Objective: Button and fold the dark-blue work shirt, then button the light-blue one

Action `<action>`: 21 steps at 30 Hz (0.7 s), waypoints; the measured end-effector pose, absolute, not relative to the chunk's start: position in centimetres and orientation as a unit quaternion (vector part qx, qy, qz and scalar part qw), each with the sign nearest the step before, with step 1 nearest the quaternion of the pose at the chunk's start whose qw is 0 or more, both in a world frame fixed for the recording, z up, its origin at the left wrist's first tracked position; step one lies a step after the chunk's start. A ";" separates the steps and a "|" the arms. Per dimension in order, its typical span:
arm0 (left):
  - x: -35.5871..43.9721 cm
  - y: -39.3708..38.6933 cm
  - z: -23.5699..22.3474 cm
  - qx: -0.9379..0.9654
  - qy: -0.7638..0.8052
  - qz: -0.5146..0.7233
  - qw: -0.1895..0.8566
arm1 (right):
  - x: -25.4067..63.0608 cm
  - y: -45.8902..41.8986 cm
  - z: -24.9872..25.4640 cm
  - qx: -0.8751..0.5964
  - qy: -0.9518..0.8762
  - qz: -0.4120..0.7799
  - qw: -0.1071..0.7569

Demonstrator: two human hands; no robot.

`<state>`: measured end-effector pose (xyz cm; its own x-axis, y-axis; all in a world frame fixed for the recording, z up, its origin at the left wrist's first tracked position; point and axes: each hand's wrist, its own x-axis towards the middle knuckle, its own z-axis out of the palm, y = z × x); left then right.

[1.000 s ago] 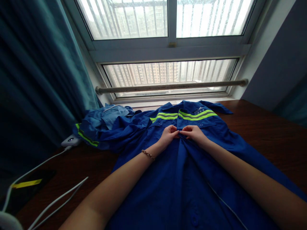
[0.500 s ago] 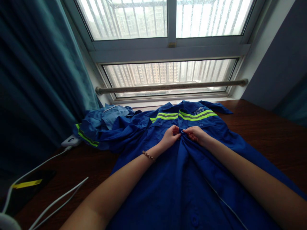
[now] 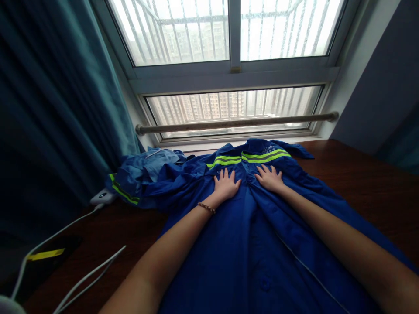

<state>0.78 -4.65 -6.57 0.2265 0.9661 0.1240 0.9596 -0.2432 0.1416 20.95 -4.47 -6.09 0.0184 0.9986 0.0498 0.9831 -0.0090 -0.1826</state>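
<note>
Near-left corner: a white cable loop (image 3: 90,272) lies on the dark wooden ledge (image 3: 363,174); a yellow strip (image 3: 46,254) is near it, and a plugged-in white device (image 3: 103,197) sits farther along the left side.
Blue work garment: (image 3: 222,244) it spreads front up from the near side of the ledge to the far edge, collar toward the window; a lower button (image 3: 265,283) shows on its near part.
Left hand: (image 3: 226,185) palm down on the chest, fingers spread apart, pinching nothing; a beaded bracelet (image 3: 207,207) circles the wrist.
Right hand: (image 3: 270,179) flat on the opposite chest panel, fingers also apart.
Front button: (image 3: 250,178) it shows between the hands, touched by neither.
Just changed: the fingertips, gathered around this button half a second ago, have let go and opened flat; I judge that its handling is finished and the cloth is being smoothed.
Against the earlier frame: the hands are farther apart and the view has tipped slightly, while the garment lies much as before.
Far edge: reflective stripes (image 3: 266,155) cross the chest; pale-blue cloth (image 3: 157,161) is heaped toward the far-left corner, beside the curtain (image 3: 65,87).
Beyond: a metal rail (image 3: 235,124) spans the window (image 3: 235,75).
</note>
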 end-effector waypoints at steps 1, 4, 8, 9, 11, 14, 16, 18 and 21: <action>0.7 -3.7 -6.5 0.782 0.617 0.087 0.019 | 20.9 -3.6 -6.0 -0.707 -0.701 0.047 0.079; 0.5 -1.1 -6.2 0.776 0.625 0.076 0.026 | 20.5 -1.3 -5.5 -0.706 -0.701 0.053 0.083; 0.7 0.6 -5.6 0.765 0.639 0.072 0.025 | 19.5 -1.1 -4.8 -0.684 -0.708 0.063 0.161; 0.7 0.7 -5.5 0.765 0.639 0.074 0.023 | 19.4 -1.7 -4.6 -0.674 -0.713 0.065 0.180; 0.8 0.3 -5.2 0.765 0.638 0.089 0.010 | 19.2 -3.6 -4.0 -0.652 -0.728 0.067 0.202; 0.7 -1.0 -4.7 0.769 0.624 0.134 -0.028 | 19.6 -7.7 -3.0 -0.608 -0.758 0.073 0.224; 0.6 -2.1 -4.2 0.779 0.603 0.165 -0.047 | 20.2 -10.3 -2.4 -0.584 -0.767 0.108 0.244; 0.8 -3.3 -3.5 0.795 0.570 0.199 -0.051 | 20.7 -12.2 -2.1 -0.592 -0.747 0.159 0.257; 1.5 -5.6 -2.3 0.821 0.511 0.255 0.001 | 20.9 -13.5 -1.7 -0.632 -0.675 0.263 0.277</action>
